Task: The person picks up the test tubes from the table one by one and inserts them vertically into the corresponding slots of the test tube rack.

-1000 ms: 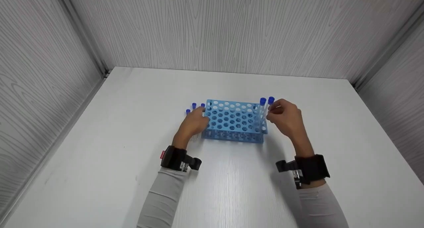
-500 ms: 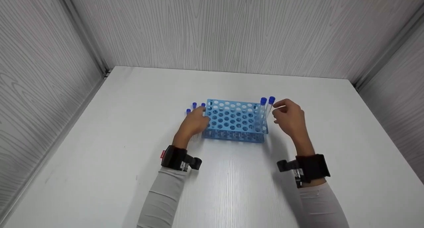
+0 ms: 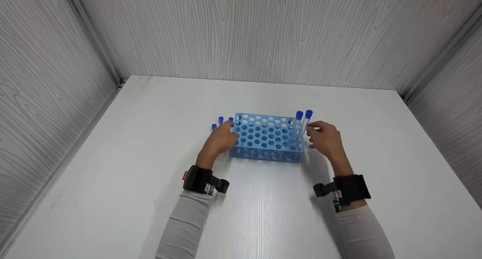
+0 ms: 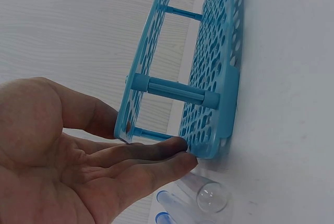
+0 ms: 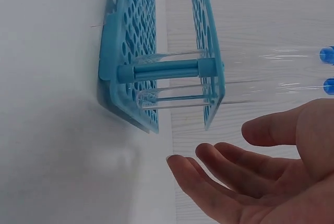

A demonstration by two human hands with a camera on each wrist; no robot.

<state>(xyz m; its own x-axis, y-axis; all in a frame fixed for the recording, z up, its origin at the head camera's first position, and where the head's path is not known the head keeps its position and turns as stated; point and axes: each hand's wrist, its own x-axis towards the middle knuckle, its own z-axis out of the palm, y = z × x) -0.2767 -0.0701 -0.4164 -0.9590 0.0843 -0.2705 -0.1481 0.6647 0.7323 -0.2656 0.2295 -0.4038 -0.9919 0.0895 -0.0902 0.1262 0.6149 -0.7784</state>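
Note:
A light blue test tube rack [image 3: 267,149] with rows of round holes stands on the white table. My left hand [image 3: 220,140] grips its left end, thumb at the upper plate and fingers along the side, as the left wrist view shows. Two clear test tubes with blue caps, a left one [image 3: 299,115] and a right one [image 3: 308,113], stand in the holes at the rack's right end. Just right of them is my right hand [image 3: 324,139], its fingers loosely bent and holding nothing. In the right wrist view, a gap separates these fingers [image 5: 209,190] from the rack.
Several more blue-capped tubes [image 3: 214,127] are beside the rack's left end, partly hidden under my left hand. One clear rounded tube end [image 4: 213,197] shows below the fingers in the left wrist view. Grey wood-grain panels [image 3: 241,37] border the table at the back and sides.
My right hand has let go of the right-hand tube, drawn off to the right, then come lower and back toward the rack's end. My left hand has stayed on the rack.

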